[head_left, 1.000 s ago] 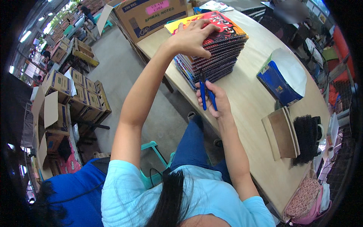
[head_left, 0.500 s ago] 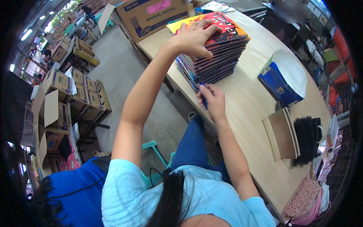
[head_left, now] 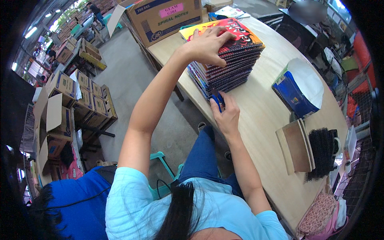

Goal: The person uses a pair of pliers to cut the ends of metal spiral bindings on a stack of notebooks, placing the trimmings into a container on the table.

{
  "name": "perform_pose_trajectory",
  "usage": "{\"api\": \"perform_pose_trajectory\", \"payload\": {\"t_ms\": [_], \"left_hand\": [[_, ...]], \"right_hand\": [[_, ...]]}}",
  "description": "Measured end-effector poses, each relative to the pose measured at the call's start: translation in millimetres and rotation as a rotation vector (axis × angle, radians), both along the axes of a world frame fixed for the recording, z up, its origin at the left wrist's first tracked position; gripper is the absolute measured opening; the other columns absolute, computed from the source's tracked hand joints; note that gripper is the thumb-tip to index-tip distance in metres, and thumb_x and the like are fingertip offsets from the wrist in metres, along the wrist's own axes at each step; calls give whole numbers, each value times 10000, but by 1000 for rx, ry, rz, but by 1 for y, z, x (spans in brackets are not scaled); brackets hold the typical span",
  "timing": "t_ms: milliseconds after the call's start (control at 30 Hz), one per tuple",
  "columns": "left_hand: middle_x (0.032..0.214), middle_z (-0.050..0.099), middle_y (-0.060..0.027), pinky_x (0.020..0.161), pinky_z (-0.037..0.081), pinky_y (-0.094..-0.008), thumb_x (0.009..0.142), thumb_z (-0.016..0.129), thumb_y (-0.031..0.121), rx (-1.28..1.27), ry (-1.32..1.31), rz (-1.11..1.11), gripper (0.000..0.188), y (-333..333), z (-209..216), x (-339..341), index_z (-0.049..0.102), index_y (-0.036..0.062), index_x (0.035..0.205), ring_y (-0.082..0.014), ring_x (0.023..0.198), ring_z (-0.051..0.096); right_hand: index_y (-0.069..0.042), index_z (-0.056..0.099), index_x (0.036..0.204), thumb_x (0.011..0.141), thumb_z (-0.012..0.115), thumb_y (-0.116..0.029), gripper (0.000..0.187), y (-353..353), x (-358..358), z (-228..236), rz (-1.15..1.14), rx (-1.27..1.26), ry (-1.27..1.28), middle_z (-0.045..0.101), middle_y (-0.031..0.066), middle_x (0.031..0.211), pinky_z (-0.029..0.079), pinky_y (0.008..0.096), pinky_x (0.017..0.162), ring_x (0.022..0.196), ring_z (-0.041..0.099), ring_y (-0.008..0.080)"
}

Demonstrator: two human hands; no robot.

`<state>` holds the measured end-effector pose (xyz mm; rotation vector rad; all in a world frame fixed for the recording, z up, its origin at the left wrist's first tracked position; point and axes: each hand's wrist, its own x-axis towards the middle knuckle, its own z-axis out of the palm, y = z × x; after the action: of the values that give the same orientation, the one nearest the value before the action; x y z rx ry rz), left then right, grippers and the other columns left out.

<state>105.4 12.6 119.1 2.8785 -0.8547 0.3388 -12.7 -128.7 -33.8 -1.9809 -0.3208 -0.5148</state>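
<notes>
A tall stack of spiral notebooks [head_left: 236, 66] with red and yellow covers stands on the table, its black coil edges turned toward me. My left hand [head_left: 208, 45] rests on top, fingers spread, the thumb down against the coils. My right hand [head_left: 227, 114] is closed round small blue-handled pliers [head_left: 217, 99]. Their dark jaws point up at the lower near corner of the stack, by the coil ends; whether they touch a coil I cannot tell.
The wooden table [head_left: 256, 132] bears an open blue and white carton [head_left: 296, 92], brown boards [head_left: 296, 148] and a bundle of black coils [head_left: 320, 154]. Behind the stack is a cardboard box [head_left: 166, 24]. A pink patterned bag [head_left: 320, 214] sits at the near right edge.
My right hand has shifted its grip, and the pliers' blue handles now show spread a little apart. The left hand stays on the stack. The view has shifted slightly.
</notes>
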Motion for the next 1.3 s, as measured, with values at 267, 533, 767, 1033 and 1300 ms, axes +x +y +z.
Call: {"api": "perform_pose_trajectory", "payload": {"t_ms": [267, 533, 767, 1033, 1300], "left_hand": [[1488, 320, -130, 1088, 227, -648, 562, 694, 342, -12, 0, -15, 924, 1, -1, 2, 372, 260, 1424, -361, 1379, 312], [1484, 325, -125, 1082, 234, -655, 563, 690, 345, -18, -19, -24, 917, 2, -2, 3, 375, 266, 1420, -360, 1372, 321], [1482, 333, -125, 1080, 255, -638, 562, 693, 343, -2, -42, -15, 909, 1, -4, 4, 388, 267, 1415, -351, 1365, 338], [1491, 328, -124, 1076, 253, -643, 566, 702, 335, -20, -59, -12, 897, 2, -7, 5, 397, 289, 1409, -349, 1374, 327], [1495, 316, -125, 1075, 237, -663, 574, 692, 332, -25, -42, -26, 900, 3, -7, 7, 380, 290, 1417, -359, 1382, 305]], "right_hand": [[62, 620, 1078, 877, 665, -266, 387, 1, 8, -12, 232, 505, 460, 651, 102, 821, 511, 271, 623, 705, 631, 163], [47, 615, 1109, 842, 689, -244, 402, 7, 1, -13, -1, 53, 72, 647, 167, 853, 529, 322, 647, 746, 643, 280], [41, 619, 1107, 856, 679, -263, 398, -2, 9, -24, 303, 624, 568, 661, 130, 796, 539, 356, 698, 722, 651, 260], [37, 616, 1102, 802, 726, -216, 408, 3, 5, -19, -61, -12, -124, 638, 211, 941, 516, 379, 689, 794, 632, 323], [52, 627, 1071, 903, 630, -260, 355, -8, 18, -25, 509, 916, 799, 661, 99, 796, 505, 300, 600, 652, 627, 175]]}}
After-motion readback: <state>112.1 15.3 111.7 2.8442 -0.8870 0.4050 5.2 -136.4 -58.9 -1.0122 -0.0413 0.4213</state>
